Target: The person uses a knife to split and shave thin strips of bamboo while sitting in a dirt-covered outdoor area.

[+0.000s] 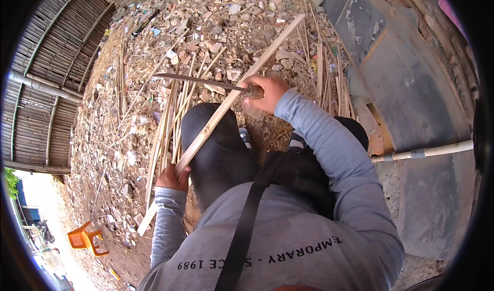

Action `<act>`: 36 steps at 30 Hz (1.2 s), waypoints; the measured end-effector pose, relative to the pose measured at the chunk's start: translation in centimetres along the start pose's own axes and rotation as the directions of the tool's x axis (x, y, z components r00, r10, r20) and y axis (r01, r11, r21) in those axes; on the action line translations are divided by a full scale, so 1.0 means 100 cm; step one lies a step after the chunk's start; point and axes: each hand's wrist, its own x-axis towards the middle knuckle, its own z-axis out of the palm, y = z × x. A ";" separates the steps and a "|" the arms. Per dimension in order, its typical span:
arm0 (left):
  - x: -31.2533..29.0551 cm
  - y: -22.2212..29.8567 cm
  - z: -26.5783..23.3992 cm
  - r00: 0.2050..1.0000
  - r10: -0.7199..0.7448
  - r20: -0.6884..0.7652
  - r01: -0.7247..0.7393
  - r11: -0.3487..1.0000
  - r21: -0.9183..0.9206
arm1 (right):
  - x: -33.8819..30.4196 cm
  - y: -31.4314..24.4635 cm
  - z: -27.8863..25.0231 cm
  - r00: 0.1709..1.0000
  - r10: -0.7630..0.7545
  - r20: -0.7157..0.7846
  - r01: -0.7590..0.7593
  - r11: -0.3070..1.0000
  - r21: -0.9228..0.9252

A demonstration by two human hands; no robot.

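Observation:
A long, pale bamboo strip (216, 118) runs slantwise across my left thigh, its far end up and to the right over the rubble. My left hand (172, 178) is closed around its lower part, beside my knee. In my right hand (270, 93) is a knife (200, 79), gripped by its short wooden handle. Its long, narrow blade points left and crosses the strip. My right fingers lie close against the strip; whether they also pinch it I cannot tell.
Split strips (167, 118) lie in a bundle left of my knees, with more strips (329, 80) at the right. Stones and broken brick (206, 39) cover the ground. Dark sheets (417, 85) stand at the right, a bamboo wall (54, 39) at far left, an orange plastic chair (85, 238) lower left.

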 end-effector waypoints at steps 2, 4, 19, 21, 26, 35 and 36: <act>-0.005 -0.002 -0.002 1.000 -0.008 -0.019 0.008 1.000 0.002 | -0.001 0.002 -0.003 0.999 0.027 -0.045 -0.033 0.991 -0.130; -0.010 -0.006 0.000 0.999 0.005 -0.032 -0.008 0.996 -0.086 | 0.001 0.016 -0.010 1.000 -0.018 -0.023 0.011 0.964 -0.265; -0.010 -0.011 0.026 0.995 -0.012 -0.102 0.009 1.000 -0.029 | 0.016 0.041 -0.018 0.896 0.441 -0.057 -0.431 0.829 -0.356; -0.008 -0.008 0.017 0.995 -0.013 -0.099 0.012 1.000 -0.014 | 0.016 0.047 -0.016 0.919 0.380 -0.105 -0.390 0.833 -0.394; -0.011 -0.019 0.022 0.991 0.016 -0.134 -0.012 0.999 0.032 | 0.014 0.021 -0.018 0.891 0.449 0.065 -0.374 0.808 -0.454; -0.009 -0.020 0.015 0.990 0.003 -0.139 -0.004 1.000 -0.005 | 0.016 0.017 -0.022 0.901 0.425 0.086 -0.342 0.819 -0.460; -0.010 -0.016 0.018 0.992 -0.021 -0.124 0.017 0.999 -0.032 | 0.010 0.040 -0.018 0.892 0.444 0.084 -0.361 0.811 -0.460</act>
